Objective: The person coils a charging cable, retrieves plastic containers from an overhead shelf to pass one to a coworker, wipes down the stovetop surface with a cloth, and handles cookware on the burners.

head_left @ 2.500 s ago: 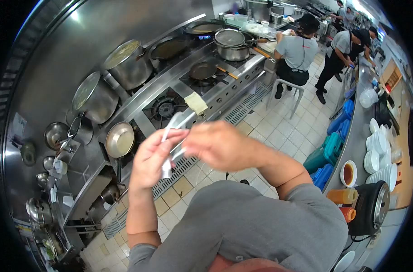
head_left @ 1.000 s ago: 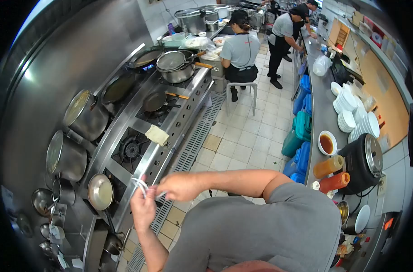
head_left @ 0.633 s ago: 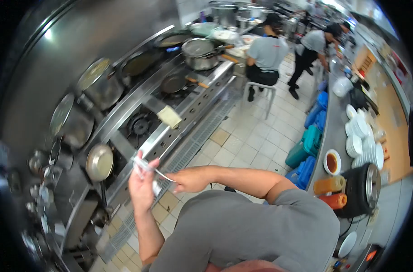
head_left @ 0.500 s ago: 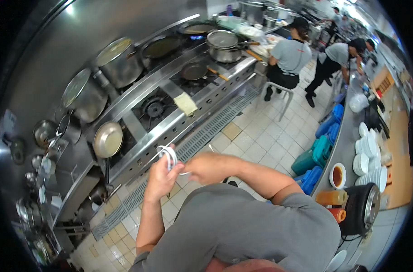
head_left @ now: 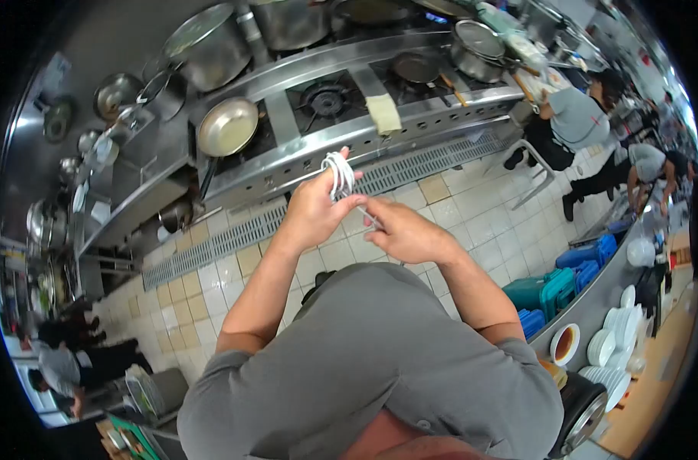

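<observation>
A white cord [head_left: 340, 175] is looped several times around the fingers of my left hand [head_left: 316, 208], whose thumb presses against it. Close on its right, my right hand [head_left: 404, 233] pinches a length of the same cord between thumb and fingers. Both hands are in front of my chest, above the tiled floor [head_left: 311, 264] and short of the stove front. Part of the cord between the hands is hidden by the fingers.
A stove [head_left: 272, 165] holds a light pan [head_left: 228, 127], a dark pan [head_left: 416, 68], a folded cloth [head_left: 383, 114] and large pots. One person [head_left: 575, 119] sits at the right. Others stand behind and at lower left. Bowls [head_left: 621, 330] and bins [head_left: 544, 293] are at right.
The view has swung to the left, bringing people at lower left into sight. More loops of cord now show around my left hand, and my right hand still grips the cord.
</observation>
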Available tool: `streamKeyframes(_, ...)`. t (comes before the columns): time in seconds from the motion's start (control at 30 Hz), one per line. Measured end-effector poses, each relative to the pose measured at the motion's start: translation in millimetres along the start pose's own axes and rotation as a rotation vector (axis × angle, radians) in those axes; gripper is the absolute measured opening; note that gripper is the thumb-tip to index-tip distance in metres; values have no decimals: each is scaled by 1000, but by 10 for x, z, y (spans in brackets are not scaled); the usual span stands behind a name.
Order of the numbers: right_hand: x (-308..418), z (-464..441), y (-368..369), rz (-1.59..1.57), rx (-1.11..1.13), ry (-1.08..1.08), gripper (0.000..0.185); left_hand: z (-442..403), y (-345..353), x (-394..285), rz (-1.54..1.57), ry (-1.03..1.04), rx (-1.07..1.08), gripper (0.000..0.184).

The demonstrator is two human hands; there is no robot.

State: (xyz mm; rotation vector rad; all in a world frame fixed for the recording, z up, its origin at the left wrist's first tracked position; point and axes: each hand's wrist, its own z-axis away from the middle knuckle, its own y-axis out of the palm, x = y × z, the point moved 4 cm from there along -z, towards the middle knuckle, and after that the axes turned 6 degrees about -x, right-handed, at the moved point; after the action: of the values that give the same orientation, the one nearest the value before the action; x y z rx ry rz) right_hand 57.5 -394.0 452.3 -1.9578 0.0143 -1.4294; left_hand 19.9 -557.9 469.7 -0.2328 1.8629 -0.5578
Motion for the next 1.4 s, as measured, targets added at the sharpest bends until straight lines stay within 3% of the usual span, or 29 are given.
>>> streamKeyframes(0.03, 29, 9, -69, 29, -139, -25, 41, 10, -22, 29, -3, -19, -14, 63)
streamKeyframes(0.1, 181, 7, -250, 52, -185, -16, 36, 29, 6, 107, 1, -142, 99, 62)
streamKeyframes(0.17, 203, -35, -400, 79, -249, 8, 32, 40, 26, 124, 28, -125, 128, 55)
streamKeyframes(0.23, 130, -145, -555, -73, -354, 10, 18, 122, 163, 173, 591, -377, 435, 42)
streamKeyframes(0.27, 42, -209, -572, -77, -389, 26, 8, 131, 170, 100, 747, -325, 478, 33)
streamKeyframes(0.3, -58, -270, -525, -81, -397, 31, 8, 140, 185, 120, 744, -328, 487, 33)
streamKeyframes(0.37, -321, -381, -333, -412, -440, -4, 6, 128, 183, 150, 1105, -195, 472, 32)
streamKeyframes(0.43, -545, -409, -95, -512, -405, 0, 16, 92, 127, 233, 1166, -157, 463, 42)
streamKeyframes(0.5, -558, -295, 147, -542, -287, 170, 27, 60, -19, 209, 1255, -234, 169, 53)
streamKeyframes(0.53, -564, -223, 237, -390, -188, 225, 37, 14, -71, 162, 1048, -256, 103, 60)
streamKeyframes(0.57, -522, -167, 277, -389, -181, 222, 37, 12, -38, 191, 1048, -256, 96, 60)
streamKeyframes(0.63, -372, -79, 322, -140, -83, 110, 41, 24, 45, 251, 503, -104, 118, 66)
streamKeyframes(0.67, -314, -68, 274, -140, -83, 113, 41, 74, 68, 255, 302, -134, 170, 73)
streamKeyframes(0.7, -213, -61, 178, -4, -113, 53, 38, 91, 68, 212, 302, -134, 174, 73)
streamKeyframes(0.77, -77, -54, 22, 129, -148, 2, 36, 116, 100, 143, -150, -73, 255, 75)
streamKeyframes(0.87, 41, -89, -167, 109, -79, 29, 20, 112, 160, 197, -211, -53, 179, 61)
streamKeyframes(0.93, 54, -90, -274, 166, -100, 11, 19, 81, 157, 181, -272, -41, 162, 54)
streamKeyframes(1.0, 110, -78, -404, 224, -118, -13, 18, 70, 169, 188, -428, -76, 377, 34)
streamKeyframes(1.03, 162, -63, -476, 264, -105, -15, 14, 73, 144, 199, -429, -75, 378, 34)
streamKeyframes(1.1, 155, -58, -535, 301, -94, -11, 10, 151, 190, 216, 43, -188, 606, 26)
streamKeyframes(1.13, 155, -72, -584, 373, -155, -97, 9, 163, 194, 232, 44, -190, 615, 26)
streamKeyframes(1.17, 148, -85, -636, 446, -217, -182, 9, 187, 221, 233, 293, -256, 662, 23)
streamKeyframes(1.2, 49, -122, -650, 406, -164, -167, 7, 203, 247, 233, 543, -321, 702, 20)
streamKeyframes(1.23, -34, -138, -660, 406, -172, -161, 7, 213, 269, 265, 541, -320, 712, 20)
streamKeyframes(1.3, -284, -158, -615, -268, -73, 45, 7, 200, 274, 286, 933, -269, 613, 20)
streamKeyframes(1.37, -504, -67, -574, -321, -34, 34, 15, 192, 268, 302, 1032, -253, 548, 21)
streamKeyframes(1.4, -569, -8, -546, -591, 12, 87, 19, 172, 240, 286, 1142, -262, 502, 23)
